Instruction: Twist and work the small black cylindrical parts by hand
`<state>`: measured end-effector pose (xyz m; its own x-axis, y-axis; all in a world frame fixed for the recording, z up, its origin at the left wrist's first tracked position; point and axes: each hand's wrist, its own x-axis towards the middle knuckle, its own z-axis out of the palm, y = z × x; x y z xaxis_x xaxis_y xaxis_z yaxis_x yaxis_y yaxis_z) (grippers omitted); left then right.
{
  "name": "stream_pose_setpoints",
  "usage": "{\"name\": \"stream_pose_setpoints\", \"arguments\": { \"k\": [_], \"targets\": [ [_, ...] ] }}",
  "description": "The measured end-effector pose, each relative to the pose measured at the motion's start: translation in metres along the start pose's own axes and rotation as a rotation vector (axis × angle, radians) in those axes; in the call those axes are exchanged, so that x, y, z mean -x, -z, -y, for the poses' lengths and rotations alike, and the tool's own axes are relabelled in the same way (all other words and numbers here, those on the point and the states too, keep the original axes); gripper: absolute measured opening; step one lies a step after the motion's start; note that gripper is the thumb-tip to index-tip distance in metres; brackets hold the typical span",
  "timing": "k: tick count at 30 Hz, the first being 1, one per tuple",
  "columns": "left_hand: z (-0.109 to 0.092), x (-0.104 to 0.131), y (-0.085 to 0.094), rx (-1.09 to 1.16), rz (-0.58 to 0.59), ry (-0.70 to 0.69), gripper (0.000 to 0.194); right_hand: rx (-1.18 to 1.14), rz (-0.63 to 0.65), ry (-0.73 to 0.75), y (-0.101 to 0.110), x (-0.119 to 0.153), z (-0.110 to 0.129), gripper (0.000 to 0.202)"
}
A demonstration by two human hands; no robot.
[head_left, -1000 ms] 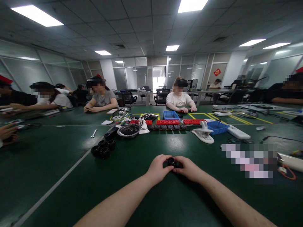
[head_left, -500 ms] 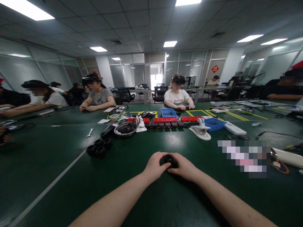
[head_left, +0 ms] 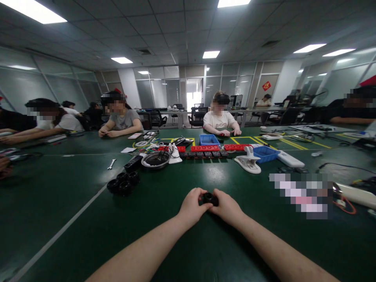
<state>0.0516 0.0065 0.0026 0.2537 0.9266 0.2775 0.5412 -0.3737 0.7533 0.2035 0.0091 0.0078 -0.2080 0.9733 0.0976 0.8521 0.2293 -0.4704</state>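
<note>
Between my two hands is a small round black part [head_left: 209, 197] with a hole in its top; its exact kind does not show. My left hand [head_left: 192, 204] grips it from the left, thumb in front and fingers curled behind. From the other side my right hand [head_left: 226, 205] closes on it, with the thumb near the left thumb. Both hands are low over the green tabletop [head_left: 164, 243]. To the left stands a cluster of several similar-looking black round parts [head_left: 123, 184].
Beyond my hands lie a metal bowl [head_left: 155, 159], red power-strip pieces [head_left: 205, 148], a white clip base [head_left: 249, 163] and blue trays [head_left: 266, 154]. A wrench [head_left: 111, 164] lies at left. A pixelated patch [head_left: 304, 196] covers something at right. Across the table sits a person [head_left: 221, 119].
My right hand has shifted its grip slightly, its fingers now more tucked in around the black part. My left hand has hardly moved.
</note>
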Motion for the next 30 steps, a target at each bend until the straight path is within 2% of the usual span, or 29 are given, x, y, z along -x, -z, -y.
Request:
{"name": "stream_pose_setpoints", "arguments": {
  "k": [4,9,11,14,19,25,28,30],
  "targets": [
    [-0.001,-0.002,0.000,0.012,0.015,0.003,0.029,0.007,0.008,0.018,0.001,0.002,0.002,0.024],
    [0.001,-0.004,0.004,0.018,0.063,-0.051,0.030,-0.226,0.114,0.224,0.011,-0.001,-0.009,0.052],
    [0.002,-0.004,0.006,0.032,0.087,-0.067,0.032,-0.305,0.190,0.262,0.014,-0.004,-0.014,0.045],
    [0.002,-0.004,0.008,0.053,0.106,-0.079,0.036,-0.358,0.241,0.237,0.015,-0.007,-0.018,0.028],
    [0.002,-0.003,0.007,0.043,0.099,-0.078,0.036,-0.290,0.197,0.151,0.013,-0.006,-0.014,0.018],
    [0.003,-0.002,0.003,-0.006,0.042,-0.026,0.032,-0.014,0.031,0.040,0.005,-0.001,-0.002,0.022],
    [0.003,-0.003,0.004,0.004,0.064,-0.031,0.032,0.012,0.025,0.056,0.005,0.001,0.001,0.026],
    [0.003,-0.004,0.004,0.017,0.078,-0.056,0.034,-0.036,0.043,0.124,0.007,0.002,0.000,0.037]
  ]
}}
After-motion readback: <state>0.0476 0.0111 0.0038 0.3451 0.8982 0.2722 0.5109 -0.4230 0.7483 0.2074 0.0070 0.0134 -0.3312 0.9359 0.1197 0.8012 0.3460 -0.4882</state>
